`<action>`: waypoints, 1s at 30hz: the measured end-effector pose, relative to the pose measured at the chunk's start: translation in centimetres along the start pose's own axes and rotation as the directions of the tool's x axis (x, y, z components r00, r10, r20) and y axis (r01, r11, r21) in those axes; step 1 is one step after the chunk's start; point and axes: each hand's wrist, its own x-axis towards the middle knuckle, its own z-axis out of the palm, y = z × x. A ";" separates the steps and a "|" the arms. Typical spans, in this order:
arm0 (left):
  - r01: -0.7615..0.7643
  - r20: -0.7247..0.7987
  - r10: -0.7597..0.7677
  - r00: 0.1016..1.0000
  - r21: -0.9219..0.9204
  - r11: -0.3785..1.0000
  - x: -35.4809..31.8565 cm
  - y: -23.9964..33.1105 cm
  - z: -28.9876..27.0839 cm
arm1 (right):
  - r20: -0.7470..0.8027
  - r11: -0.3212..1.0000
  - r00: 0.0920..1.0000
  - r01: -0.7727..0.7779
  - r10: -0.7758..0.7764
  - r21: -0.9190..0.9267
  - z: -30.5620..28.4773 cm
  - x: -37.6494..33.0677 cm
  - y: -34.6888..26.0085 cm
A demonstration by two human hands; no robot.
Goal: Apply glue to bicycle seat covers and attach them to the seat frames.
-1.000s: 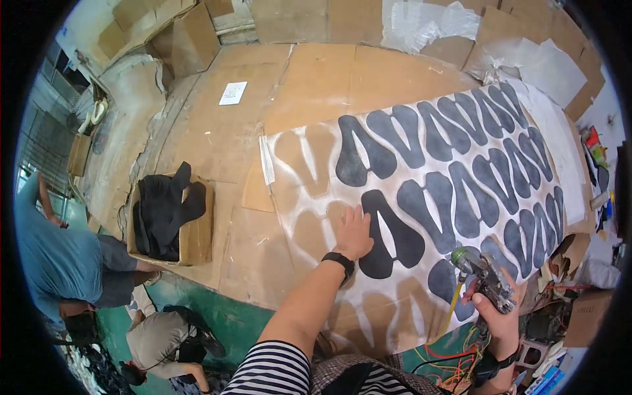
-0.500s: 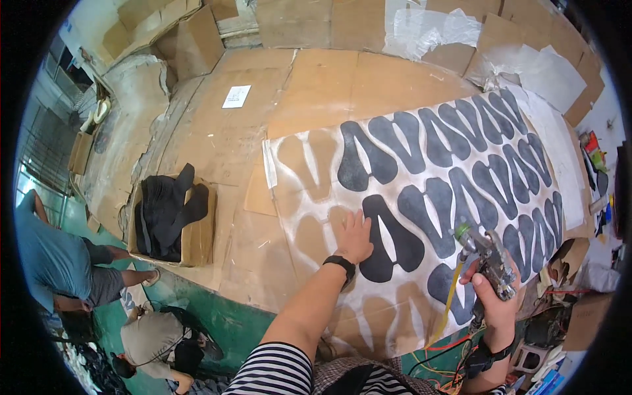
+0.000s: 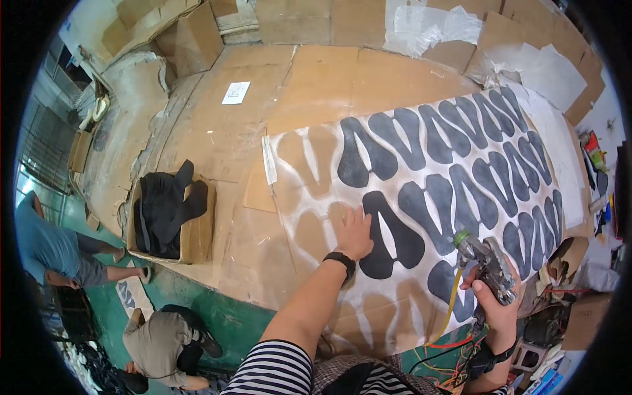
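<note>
My left hand (image 3: 355, 232) lies flat, fingers apart, on a long white stencil sheet (image 3: 421, 197) cut with horseshoe-shaped openings. The openings toward the right are filled dark grey; those at the left show bare cardboard. A black band circles my left wrist. My right hand (image 3: 495, 308) grips a metal spray gun (image 3: 486, 262) with a green collar at its nozzle, held above the sheet's lower right part. A yellow hose (image 3: 450, 309) hangs from the gun.
Cardboard sheets (image 3: 329, 85) cover the work surface. A cardboard box (image 3: 172, 217) with black cloth stands at the left. Two other people (image 3: 52, 247) crouch or sit on the green floor at lower left. Crumpled plastic (image 3: 428, 26) lies at the back; clutter and wires at the right.
My left hand has stayed on the sheet. My right hand with the spray gun has shifted slightly over the lower right of the sheet. The view has tilted a little.
</note>
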 end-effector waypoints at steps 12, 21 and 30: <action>-0.012 -0.047 0.011 0.999 -0.023 1.000 0.4 -0.2 0.7 | 0.001 0.998 0.998 -0.060 0.060 -0.033 -1.4 -1.7 1.2; 0.008 -0.007 -0.008 1.000 -0.055 0.998 0.4 -0.3 0.3 | 0.034 0.988 0.995 -0.090 0.096 -0.127 -3.1 -4.5 1.2; 0.015 0.032 -0.014 0.999 -0.049 0.999 0.6 -0.1 -0.4 | 0.024 0.993 0.995 -0.098 0.100 -0.071 -2.9 -4.6 1.3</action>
